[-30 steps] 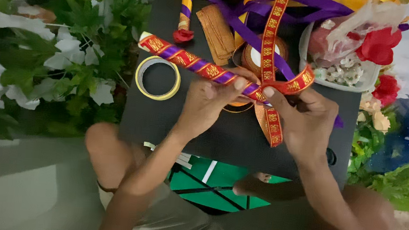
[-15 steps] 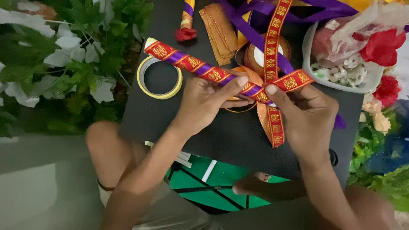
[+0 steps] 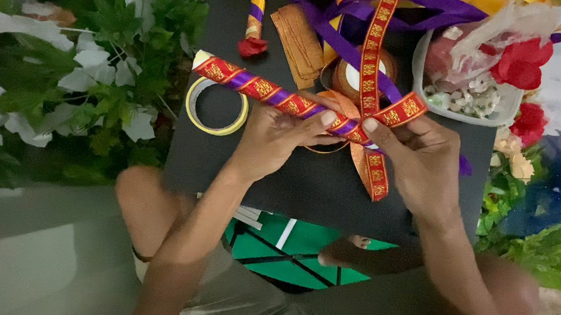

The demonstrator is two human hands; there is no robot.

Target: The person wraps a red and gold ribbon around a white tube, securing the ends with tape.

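Observation:
My left hand (image 3: 275, 137) grips a stick (image 3: 259, 87) wrapped in spiralling red-and-gold and purple ribbon, thumb pressed near its right end. My right hand (image 3: 419, 154) pinches the red-and-gold ribbon (image 3: 372, 52) against the same end of the stick; the ribbon runs up toward the far edge and a loose tail hangs down beside my right palm. Both hands hover over a black board (image 3: 305, 185) lying across my lap.
A yellow tape roll (image 3: 195, 112) lies left of the stick. A second striped stick (image 3: 257, 4), a folded gold strip (image 3: 298, 40), purple ribbon (image 3: 436, 4) and a ribbon spool (image 3: 348, 77) sit farther back. A tub of flowers (image 3: 471, 65) stands right. Leafy white flowers (image 3: 56, 69) fill the left.
The hands and the wrapped stick have shifted slightly; the ribbon loop at the right end looks pulled a little tighter around the stick.

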